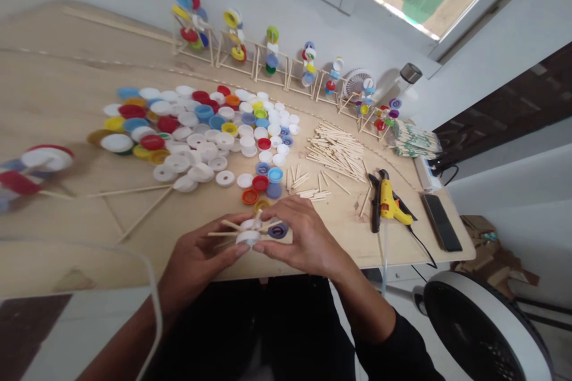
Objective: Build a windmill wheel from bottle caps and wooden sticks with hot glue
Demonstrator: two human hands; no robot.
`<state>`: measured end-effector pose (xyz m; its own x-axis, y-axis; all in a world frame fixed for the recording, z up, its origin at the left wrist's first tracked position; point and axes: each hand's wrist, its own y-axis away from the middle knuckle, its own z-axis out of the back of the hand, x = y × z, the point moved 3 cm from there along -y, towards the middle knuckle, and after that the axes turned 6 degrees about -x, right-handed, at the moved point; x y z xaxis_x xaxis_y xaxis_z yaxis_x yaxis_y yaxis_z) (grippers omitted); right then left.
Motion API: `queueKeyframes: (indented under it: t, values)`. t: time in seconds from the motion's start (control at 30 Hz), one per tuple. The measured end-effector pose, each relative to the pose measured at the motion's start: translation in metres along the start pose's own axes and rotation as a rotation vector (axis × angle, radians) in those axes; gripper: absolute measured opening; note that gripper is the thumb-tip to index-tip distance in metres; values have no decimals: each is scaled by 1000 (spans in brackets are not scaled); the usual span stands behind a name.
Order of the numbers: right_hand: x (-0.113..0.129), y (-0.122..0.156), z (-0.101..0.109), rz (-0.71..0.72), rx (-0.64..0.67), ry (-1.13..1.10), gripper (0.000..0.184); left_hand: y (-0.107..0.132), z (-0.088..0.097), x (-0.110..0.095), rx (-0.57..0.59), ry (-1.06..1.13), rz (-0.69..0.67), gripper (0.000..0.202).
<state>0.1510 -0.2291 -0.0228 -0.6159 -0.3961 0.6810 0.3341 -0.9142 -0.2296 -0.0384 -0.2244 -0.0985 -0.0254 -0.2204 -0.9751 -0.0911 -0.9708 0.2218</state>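
Observation:
My left hand (203,253) and my right hand (306,235) hold a small cap wheel between them near the table's front edge. White bottle caps (248,239) form its middle, with wooden sticks (222,234) reaching outward. A purple bottle cap (277,230) sits at its right side, close to my right fingers. Both thumbs press on the lower white cap, and the other fingers curl around behind, partly hidden. Just beyond my hands lie an amber cap (261,206), an orange cap (249,196) and a red cap (260,183).
A pile of coloured caps (196,155) spreads across the table (89,262). Loose sticks (336,150), a yellow glue gun (389,202) and a phone (441,222) lie rightward. Finished cap wheels on stick frames (235,59) line the wall. A black fan (478,333) stands right.

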Motion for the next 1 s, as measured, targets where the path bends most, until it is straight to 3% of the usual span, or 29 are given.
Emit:
queueKeyframes:
  t: [0.23, 0.4, 0.63, 0.73, 0.8, 0.9, 1.0]
  values:
    - [4, 11, -10, -178, -67, -146, 21, 8, 7, 6, -40, -2, 50, 64]
    - [5, 20, -20, -315, -160, -249, 21, 10, 9, 9, -35, 21, 85, 61]
    - [8, 21, -27, -314, -173, -264, 24, 7, 7, 6, -63, 113, 177, 56]
    - [5, 20, -22, -261, -152, -258, 27, 5, 8, 8, -67, 123, 182, 52]
    - [-2, 18, -15, -223, -163, -261, 25, 4, 11, 8, -128, 144, 208, 50]
    - [-18, 13, -5, -230, -265, -127, 15, 3, 13, 5, -225, 175, 256, 51]
    - [-32, 2, -3, -259, -285, 191, 11, 3, 12, 0, -255, 239, 264, 54]
